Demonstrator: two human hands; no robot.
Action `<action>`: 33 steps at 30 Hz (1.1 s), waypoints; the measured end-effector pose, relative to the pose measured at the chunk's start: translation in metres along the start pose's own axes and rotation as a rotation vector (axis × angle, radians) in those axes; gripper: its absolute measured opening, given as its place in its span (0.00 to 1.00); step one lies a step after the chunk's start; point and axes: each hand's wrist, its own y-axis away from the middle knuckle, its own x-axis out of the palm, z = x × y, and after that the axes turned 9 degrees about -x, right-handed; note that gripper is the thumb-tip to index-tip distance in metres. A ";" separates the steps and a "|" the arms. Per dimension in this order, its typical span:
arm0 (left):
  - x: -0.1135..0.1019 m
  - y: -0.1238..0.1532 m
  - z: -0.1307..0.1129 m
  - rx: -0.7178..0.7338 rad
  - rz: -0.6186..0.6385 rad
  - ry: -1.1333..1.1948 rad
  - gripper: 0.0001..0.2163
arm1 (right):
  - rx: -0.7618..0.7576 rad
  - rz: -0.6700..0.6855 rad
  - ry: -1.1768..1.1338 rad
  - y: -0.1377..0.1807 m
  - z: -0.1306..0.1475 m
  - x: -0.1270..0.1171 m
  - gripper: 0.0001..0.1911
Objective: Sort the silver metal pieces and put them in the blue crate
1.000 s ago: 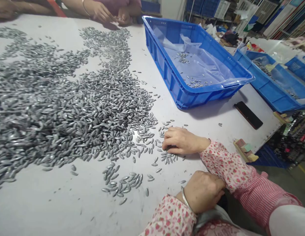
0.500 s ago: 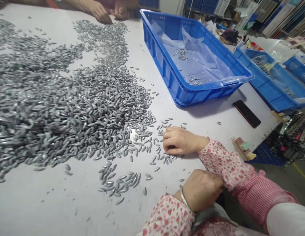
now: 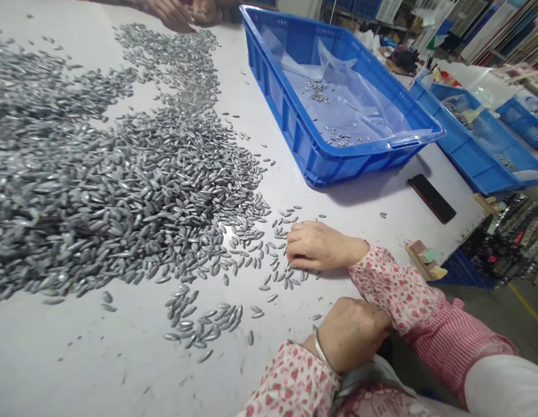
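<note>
A wide heap of small silver oval pieces [image 3: 121,185] covers the white table [image 3: 77,359]. My right hand [image 3: 316,246] lies knuckles up at the heap's near right fringe, fingers curled down onto a few loose pieces. My left hand [image 3: 351,333], with a metal bangle at the wrist, is closed at the table's near edge; its fingers curl over the edge out of sight, by a grey cloth on my lap. A small separate cluster of pieces [image 3: 203,327] lies left of my left hand.
A blue crate [image 3: 303,150] lined with clear plastic holds a few pieces at the back right. A black phone [image 3: 431,198] lies near the right edge, with small blocks [image 3: 425,260] at the corner. Another person's hands [image 3: 177,11] work at the far side. More blue crates [image 3: 481,150] stand on the right.
My right hand has shifted slightly left over the loose pieces. My left hand stays closed at the table edge. The view has tipped a little.
</note>
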 end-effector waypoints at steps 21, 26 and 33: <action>0.001 0.000 0.001 0.011 -0.027 0.012 0.05 | -0.039 -0.046 0.101 -0.013 0.015 0.011 0.13; -0.001 0.000 0.000 0.001 -0.022 0.009 0.04 | -0.076 -0.031 -0.024 -0.011 0.014 0.007 0.11; -0.001 0.000 0.000 0.009 -0.028 0.001 0.04 | -0.121 0.013 -0.066 -0.011 0.018 0.004 0.11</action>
